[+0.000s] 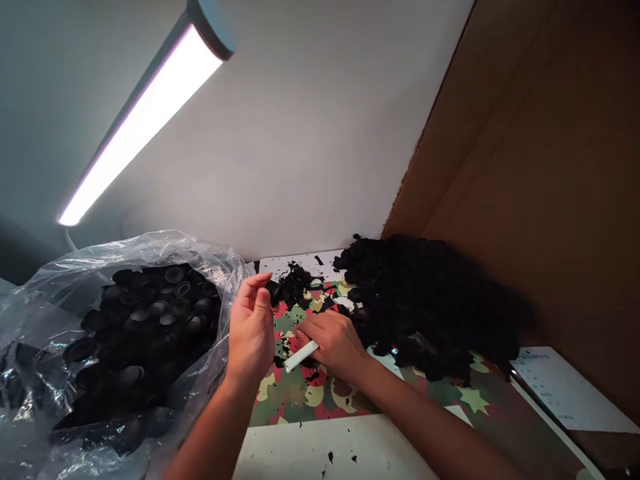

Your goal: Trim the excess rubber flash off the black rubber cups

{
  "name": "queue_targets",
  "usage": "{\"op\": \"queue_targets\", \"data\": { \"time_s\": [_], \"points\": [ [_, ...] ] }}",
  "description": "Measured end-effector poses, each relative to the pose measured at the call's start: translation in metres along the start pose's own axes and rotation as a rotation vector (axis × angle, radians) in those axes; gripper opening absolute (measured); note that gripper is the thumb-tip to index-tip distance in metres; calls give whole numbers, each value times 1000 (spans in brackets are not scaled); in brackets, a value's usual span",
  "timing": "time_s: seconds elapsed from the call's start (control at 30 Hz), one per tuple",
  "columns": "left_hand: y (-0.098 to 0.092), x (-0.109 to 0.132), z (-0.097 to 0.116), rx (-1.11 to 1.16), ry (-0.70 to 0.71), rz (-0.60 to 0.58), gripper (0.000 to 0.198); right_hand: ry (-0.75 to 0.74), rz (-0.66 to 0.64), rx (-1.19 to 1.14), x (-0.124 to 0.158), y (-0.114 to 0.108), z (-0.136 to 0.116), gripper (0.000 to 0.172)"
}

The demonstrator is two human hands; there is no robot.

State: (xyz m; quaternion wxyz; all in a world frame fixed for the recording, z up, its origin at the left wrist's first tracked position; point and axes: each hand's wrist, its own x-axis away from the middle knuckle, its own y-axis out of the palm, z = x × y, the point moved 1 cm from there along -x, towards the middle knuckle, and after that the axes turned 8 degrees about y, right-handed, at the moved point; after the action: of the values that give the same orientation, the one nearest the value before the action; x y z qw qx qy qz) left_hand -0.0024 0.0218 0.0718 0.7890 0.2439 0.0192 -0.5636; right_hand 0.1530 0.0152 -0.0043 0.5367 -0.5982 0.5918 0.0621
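My left hand (251, 327) is raised above the table and pinches a small black rubber cap (275, 292) between thumb and fingertips. My right hand (333, 343) rests lower on the patterned mat (300, 393), fingers closed round a white stick-like tool (301, 356) whose end juts out toward me. A large heap of black rubber parts (425, 300) lies just right of my right hand. Scraps of black trimmings (295, 283) lie between the hands.
A clear plastic bag (60, 280) full of black round caps (150, 327) stands at the left. A brown cardboard wall (550, 167) rises at the right. A lit tube lamp (145, 113) hangs above. White paper (560, 390) lies at the right edge.
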Motion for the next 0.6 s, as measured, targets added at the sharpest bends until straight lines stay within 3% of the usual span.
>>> {"op": "queue_targets", "data": {
  "time_s": [0.1, 0.2, 0.37, 0.6],
  "points": [
    [-6, 17, -3, -76, -43, -213, 50, 102, -71, -184, -3, -3, 5, 25],
    [-17, 21, -8, -225, -2, -313, 41, 167, -32, -289, -4, -11, 6, 23],
    [-28, 19, -16, -342, 21, -390, 27, 296, 117, -401, -10, -23, 2, 19],
    [-35, 22, -31, -428, 11, -394, 24, 428, 175, -525, -9, -25, 5, 47]
  ]
}}
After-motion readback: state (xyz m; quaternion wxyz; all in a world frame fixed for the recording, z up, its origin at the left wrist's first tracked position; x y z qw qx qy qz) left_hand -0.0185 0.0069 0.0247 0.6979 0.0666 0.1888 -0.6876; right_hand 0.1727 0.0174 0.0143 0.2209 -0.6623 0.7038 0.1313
